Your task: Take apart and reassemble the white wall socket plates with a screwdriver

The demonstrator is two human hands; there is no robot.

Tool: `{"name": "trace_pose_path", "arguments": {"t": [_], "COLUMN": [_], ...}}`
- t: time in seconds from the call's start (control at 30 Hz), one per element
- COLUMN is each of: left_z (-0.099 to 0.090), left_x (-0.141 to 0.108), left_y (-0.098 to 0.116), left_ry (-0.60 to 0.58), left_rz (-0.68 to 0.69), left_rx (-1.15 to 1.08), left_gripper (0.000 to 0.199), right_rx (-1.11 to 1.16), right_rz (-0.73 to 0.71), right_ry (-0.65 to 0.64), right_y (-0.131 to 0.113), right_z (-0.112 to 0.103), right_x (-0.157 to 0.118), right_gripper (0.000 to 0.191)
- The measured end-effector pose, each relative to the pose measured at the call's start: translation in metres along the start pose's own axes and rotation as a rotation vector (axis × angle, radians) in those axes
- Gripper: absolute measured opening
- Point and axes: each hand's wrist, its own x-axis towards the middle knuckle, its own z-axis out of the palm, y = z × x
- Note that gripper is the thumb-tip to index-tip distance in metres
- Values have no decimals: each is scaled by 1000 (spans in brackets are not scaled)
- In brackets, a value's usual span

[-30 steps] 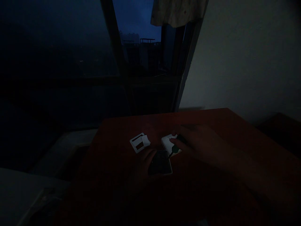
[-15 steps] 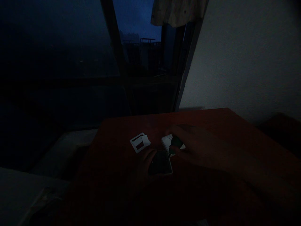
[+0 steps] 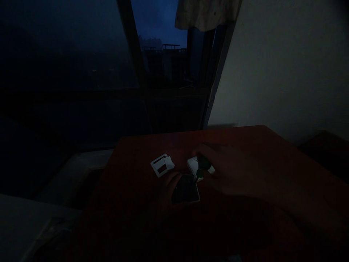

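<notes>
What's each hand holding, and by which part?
The right hand holds a green-handled tool by its handle; the left hand holds a dark, white-rimmed box around its left side.

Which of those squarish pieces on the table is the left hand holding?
The dark-faced piece with the pale rim, lowest in the view; the left hand grips its left side. The white frame and white block lie farther back.
</notes>
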Motion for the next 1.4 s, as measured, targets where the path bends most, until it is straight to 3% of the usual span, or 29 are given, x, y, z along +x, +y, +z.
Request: {"name": "trace_pose_path", "arguments": {"t": [0.13,0.23,0.33,0.53,0.63,0.73,0.87,0.93,1.07,1.13,1.33,1.4], "left_z": [-1,0,1,-1,0,1,1,0,0,0,-2,-4], "left_x": [0,0,0,-1,-2,-1,0,0,0,0,-2,-3], "left_y": [2,2,1,0,0,-1,-1,0,0,1,4,4], "left_ry": [-18,-9,-4,-1,-10,-7,-13,-22,-22,-13,-25,-41], "left_rz": [-4,-26,-24,-5,-19,-23,-20,-25,-31,-32,-43,-59], "left_rx": [-32,-32,-37,3,-3,-20,-36,-34,-19,-15,-46,-63], "left_gripper": [80,80,81,81,80,81,81,82,82,81,77,77], "right_rx": [-182,-43,137,-144,35,251,22,-99,30,125,-139,-107], "right_rz": [141,55,-38,147,21,-125,21,96,-4,-51,112,97], "right_ry": [22,-2,-35,28,0,-41,24,30,-34,-49,26,12], "right_y": [3,6,5,2,7,10,6,5,7,7,7,8], "right_z": [5,4,1,3,3,1,1,2,2,1,5,6], "right_x": [3,2,-1,3,1,-2,-1,1,1,-1,1,2], "right_gripper": [29,18,25,24,22,40,24,28,16,28,27,22]}}
